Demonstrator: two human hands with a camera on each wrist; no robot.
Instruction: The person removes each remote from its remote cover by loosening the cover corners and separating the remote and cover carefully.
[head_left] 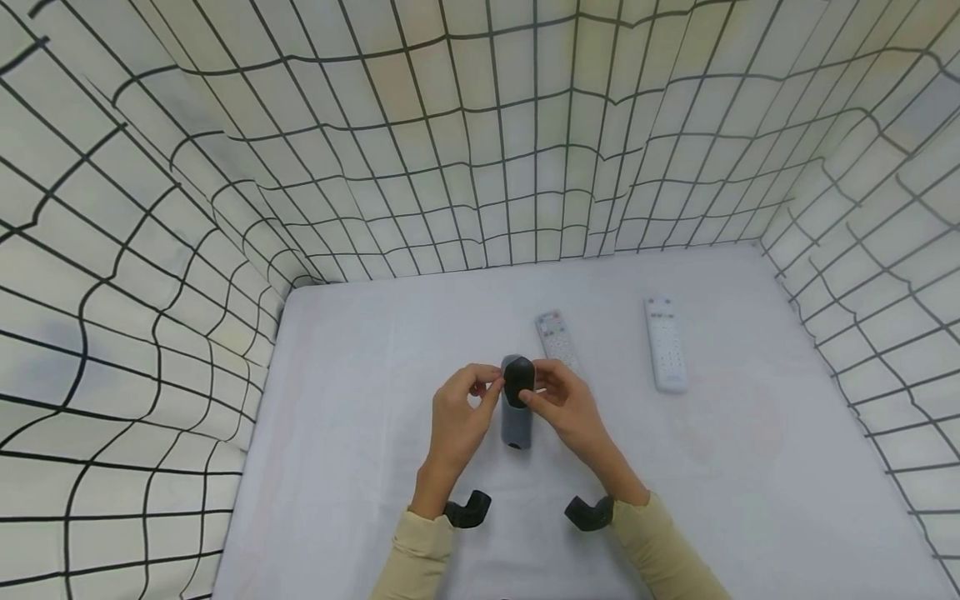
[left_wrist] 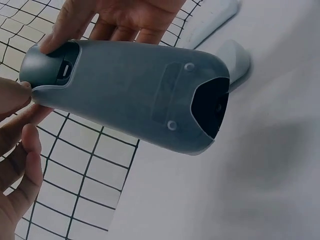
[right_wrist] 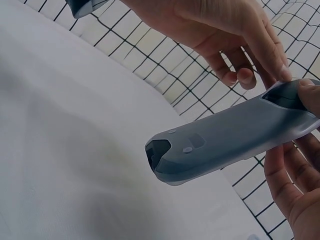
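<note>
Between the two hands is a dark remote control [head_left: 519,382], back side showing, partly inside a translucent grey-blue silicone cover [head_left: 516,427]. The remote's end shows bare through the cover's open end. My left hand [head_left: 465,417] pinches the rim of the cover between thumb and fingertip, seen closely in the right wrist view. With its thumb on the bare end of the remote [left_wrist: 42,67] and fingers beneath, my right hand [head_left: 566,408] holds it from the other side. At the cover's [right_wrist: 220,137] far end, a notch reveals the dark remote. The remote's button side is hidden.
A pale remote control [head_left: 555,335] lies on the white table [head_left: 352,375] just beyond the hands. Farther right lies another white remote control [head_left: 666,346]. Grid-patterned curtains [head_left: 480,167] surround the table at the back and sides. Each wrist carries a black camera.
</note>
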